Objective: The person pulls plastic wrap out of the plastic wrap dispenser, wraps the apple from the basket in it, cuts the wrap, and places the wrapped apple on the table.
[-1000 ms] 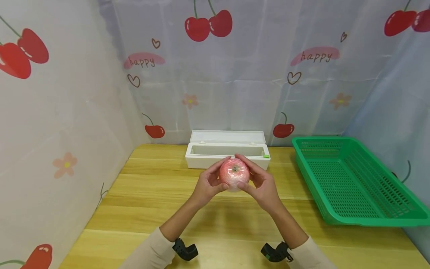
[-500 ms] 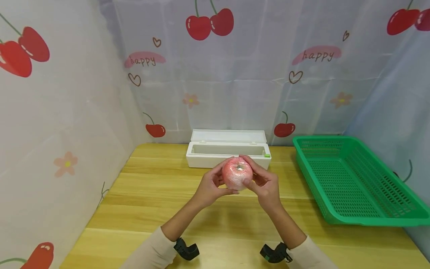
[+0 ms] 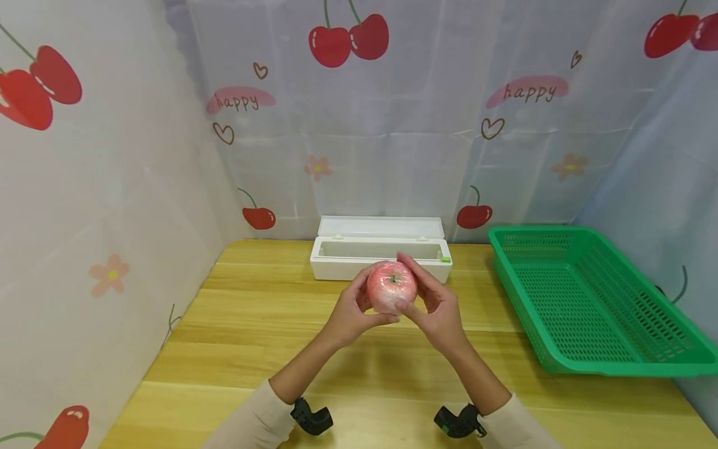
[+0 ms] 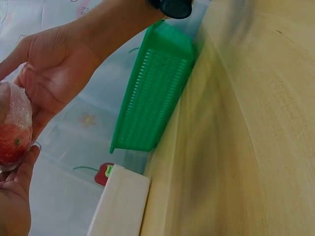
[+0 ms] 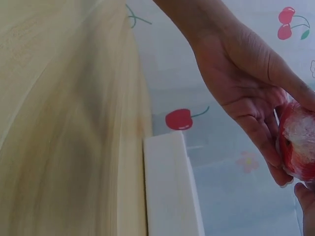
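Note:
A red apple (image 3: 392, 288) in clear plastic wrap is held up over the table between both hands. My left hand (image 3: 349, 315) grips it from the left, with the thumb low in front. My right hand (image 3: 440, 315) holds the other side, its thumb pressing on the wrapped front and its fingers reaching around the back. In the left wrist view, the apple (image 4: 14, 125) is cut off by the frame edge, its wrap looking wrinkled. The right wrist view shows the apple (image 5: 300, 140) between the fingers of both hands.
Behind the hands stands a long white box (image 3: 342, 269), its lid (image 3: 381, 227) raised. At the right is a green perforated basket (image 3: 524, 312) on the wooden table (image 3: 247, 337). Printed curtains (image 3: 392, 156) enclose the back and sides.
The apple tilted and shifted slightly right half a second ago, then came back left with its stem turned upward. The left thumb has slid lower off the apple's front.

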### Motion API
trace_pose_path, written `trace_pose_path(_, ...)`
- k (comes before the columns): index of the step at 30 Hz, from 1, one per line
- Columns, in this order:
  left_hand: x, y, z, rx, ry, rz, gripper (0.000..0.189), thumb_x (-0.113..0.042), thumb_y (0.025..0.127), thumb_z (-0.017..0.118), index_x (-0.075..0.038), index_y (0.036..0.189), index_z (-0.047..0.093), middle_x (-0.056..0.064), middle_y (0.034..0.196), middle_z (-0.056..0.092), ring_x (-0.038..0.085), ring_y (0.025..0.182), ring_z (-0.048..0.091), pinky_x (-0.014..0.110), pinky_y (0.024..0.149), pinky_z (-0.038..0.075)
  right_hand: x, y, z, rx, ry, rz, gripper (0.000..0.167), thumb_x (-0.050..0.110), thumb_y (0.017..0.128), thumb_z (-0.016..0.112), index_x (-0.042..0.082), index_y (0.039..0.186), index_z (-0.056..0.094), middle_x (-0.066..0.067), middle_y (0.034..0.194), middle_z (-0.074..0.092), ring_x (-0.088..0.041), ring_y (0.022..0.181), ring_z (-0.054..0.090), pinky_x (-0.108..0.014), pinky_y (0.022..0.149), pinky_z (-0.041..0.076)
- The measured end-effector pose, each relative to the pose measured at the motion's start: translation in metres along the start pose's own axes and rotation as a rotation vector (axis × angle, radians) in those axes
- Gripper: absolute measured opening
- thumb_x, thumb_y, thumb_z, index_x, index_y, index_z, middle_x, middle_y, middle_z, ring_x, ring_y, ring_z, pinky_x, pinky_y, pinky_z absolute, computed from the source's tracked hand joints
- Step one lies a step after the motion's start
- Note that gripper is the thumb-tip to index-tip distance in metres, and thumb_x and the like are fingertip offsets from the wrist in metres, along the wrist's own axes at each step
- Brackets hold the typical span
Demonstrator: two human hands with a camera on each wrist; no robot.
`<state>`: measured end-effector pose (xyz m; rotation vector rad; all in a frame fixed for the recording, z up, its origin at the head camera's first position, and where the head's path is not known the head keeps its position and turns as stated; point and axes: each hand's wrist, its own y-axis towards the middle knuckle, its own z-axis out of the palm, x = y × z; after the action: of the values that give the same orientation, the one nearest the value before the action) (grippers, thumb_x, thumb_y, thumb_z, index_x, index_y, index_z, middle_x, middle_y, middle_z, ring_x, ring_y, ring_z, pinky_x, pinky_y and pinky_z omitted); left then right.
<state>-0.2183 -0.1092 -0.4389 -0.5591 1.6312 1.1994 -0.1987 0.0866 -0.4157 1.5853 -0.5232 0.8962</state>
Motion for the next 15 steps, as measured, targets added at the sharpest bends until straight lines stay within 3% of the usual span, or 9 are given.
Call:
trace_pose_path(6,0.0012,-0.0016,-0.002,0.014,0.042,-0.035,0.086,-0.006,0.077,0.089,-0.01,0.15,0.044,0.011,0.143,0.055,0.025,0.12,0.061,0.035,0.097,0.055,0.0002,-0.0007,-0.0061,0.045,-0.055,0.023,0.064,-0.006,0.087,0.074,0.002,0.147,0.052,-0.018,0.148,0.053,-0.026,0.135,0.053,-0.032,0.105,0.05)
trace_pose_path(15,0.0,-0.0011,-0.0003,-0.01,0.068,-0.018,0.084,-0.003,0.075,0.09,-0.009,0.149,0.048,0.01,0.14,0.058,0.023,0.116,0.063,0.035,0.095,0.057,0.0004,-0.0002,-0.0089,0.048,-0.136,-0.029,0.06,-0.003,0.088,0.075,0.002,0.144,0.055,-0.014,0.147,0.055,-0.025,0.137,0.052,-0.033,0.103,0.049)
